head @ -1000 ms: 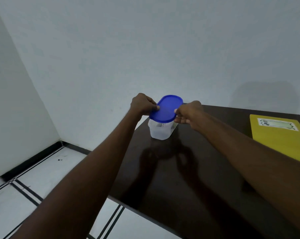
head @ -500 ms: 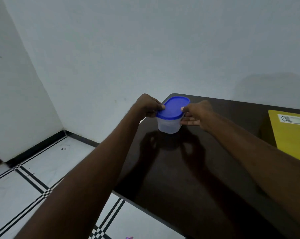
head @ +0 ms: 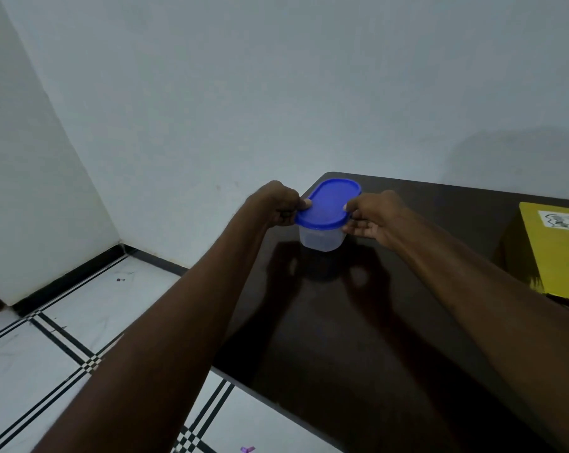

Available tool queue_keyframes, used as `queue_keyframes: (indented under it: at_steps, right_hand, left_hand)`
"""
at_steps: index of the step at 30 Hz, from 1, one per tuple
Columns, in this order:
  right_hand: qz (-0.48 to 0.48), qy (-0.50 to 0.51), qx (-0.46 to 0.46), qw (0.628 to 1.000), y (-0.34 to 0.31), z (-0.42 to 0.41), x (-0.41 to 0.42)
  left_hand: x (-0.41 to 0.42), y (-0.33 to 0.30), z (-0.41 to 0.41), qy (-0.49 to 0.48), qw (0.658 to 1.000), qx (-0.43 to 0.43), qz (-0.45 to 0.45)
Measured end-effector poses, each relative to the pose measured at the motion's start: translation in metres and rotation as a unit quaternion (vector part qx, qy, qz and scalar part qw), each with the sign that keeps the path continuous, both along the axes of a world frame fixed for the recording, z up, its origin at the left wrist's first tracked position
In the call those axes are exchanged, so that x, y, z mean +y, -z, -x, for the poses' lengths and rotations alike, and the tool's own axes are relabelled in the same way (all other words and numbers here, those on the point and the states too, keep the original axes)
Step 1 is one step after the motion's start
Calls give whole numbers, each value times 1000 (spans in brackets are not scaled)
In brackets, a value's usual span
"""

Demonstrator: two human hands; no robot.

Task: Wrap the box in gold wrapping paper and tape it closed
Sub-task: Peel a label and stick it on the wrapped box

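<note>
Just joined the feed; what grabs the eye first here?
The blue lid on a clear plastic container, near the dark table's far left corner. The left hand and right hand pinch the lid's opposite edges. A yellow sheet lies at the right edge.

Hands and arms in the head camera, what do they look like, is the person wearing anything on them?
Both forearms are bare up to the frame edge, with no sleeves visible. The left hand and right hand show no gloves, rings, watch or bracelets.

- Bare dark glossy tabletop (head: 358, 338) lay open between both forearms.
- A flat yellow sheet (head: 560, 253) occupied the table's far right edge.
- A white wall (head: 276, 109) stood close behind.
</note>
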State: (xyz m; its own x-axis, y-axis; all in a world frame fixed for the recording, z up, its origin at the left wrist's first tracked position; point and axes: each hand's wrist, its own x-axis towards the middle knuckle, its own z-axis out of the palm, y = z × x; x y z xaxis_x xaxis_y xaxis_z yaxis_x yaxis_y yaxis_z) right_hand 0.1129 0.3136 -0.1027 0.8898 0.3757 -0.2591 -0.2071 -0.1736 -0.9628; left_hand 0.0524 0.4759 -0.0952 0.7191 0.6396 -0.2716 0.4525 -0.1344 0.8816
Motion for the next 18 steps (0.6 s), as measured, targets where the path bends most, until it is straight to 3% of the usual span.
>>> queue_keyframes:
  at_steps: [10, 18]
  right_hand:
    - [-24, 6, -17, 1000, 15, 14, -6]
    - [-39, 3, -10, 999, 15, -1, 16]
  left_hand:
    - [-17, 12, 17, -24, 997, -56, -41]
    - [-8, 14, 4, -40, 997, -71, -13]
